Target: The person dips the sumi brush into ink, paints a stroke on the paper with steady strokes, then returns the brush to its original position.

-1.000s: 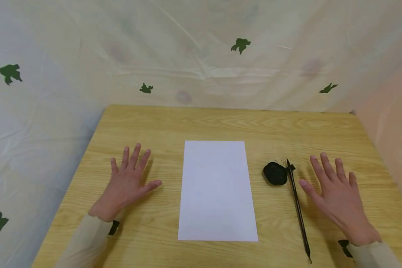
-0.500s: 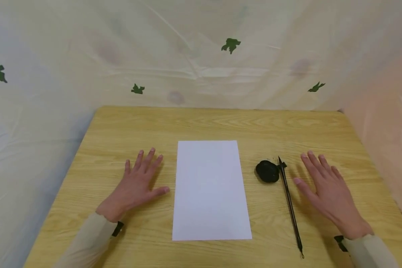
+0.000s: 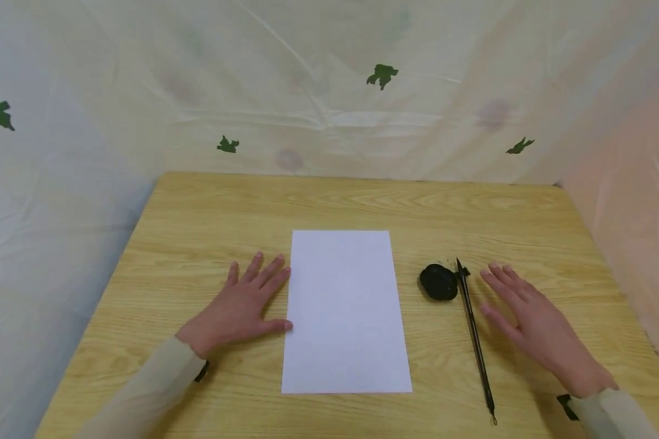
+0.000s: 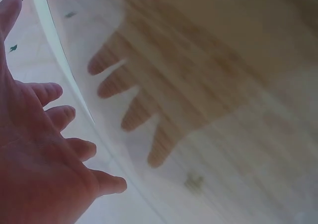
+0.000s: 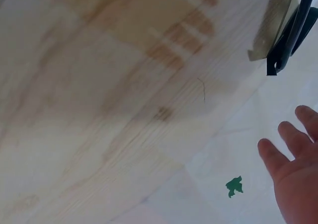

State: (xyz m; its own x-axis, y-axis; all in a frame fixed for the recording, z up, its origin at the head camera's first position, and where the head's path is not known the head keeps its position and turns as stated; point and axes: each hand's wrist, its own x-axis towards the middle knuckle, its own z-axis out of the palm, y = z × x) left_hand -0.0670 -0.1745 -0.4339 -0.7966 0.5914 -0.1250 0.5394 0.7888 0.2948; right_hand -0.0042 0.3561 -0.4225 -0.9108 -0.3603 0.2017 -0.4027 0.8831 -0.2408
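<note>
A white sheet of paper [image 3: 346,317] lies flat at the middle of the wooden table. My left hand [image 3: 236,314] is at its left edge, fingers spread and straight, with the thumb tip and index fingertip right at that edge. A calligraphy brush [image 3: 476,341] lies to the right of the paper, its dark tip pointing away from me and propped on a small black rest [image 3: 464,272]. My right hand [image 3: 543,329] hovers just right of the brush, fingers extended close together, thumb apart, holding nothing. A round black ink dish [image 3: 438,281] sits left of the brush tip.
The wooden table [image 3: 362,204] reaches back to a pale curtain [image 3: 307,79] with green bird shapes. Curtains also hang at the left and right. Small dark specks mark the tabletop behind the dish.
My left hand has moved right to the paper's edge. My right hand has turned and drawn its fingers together, coming closer to the brush. The head view has shifted slightly.
</note>
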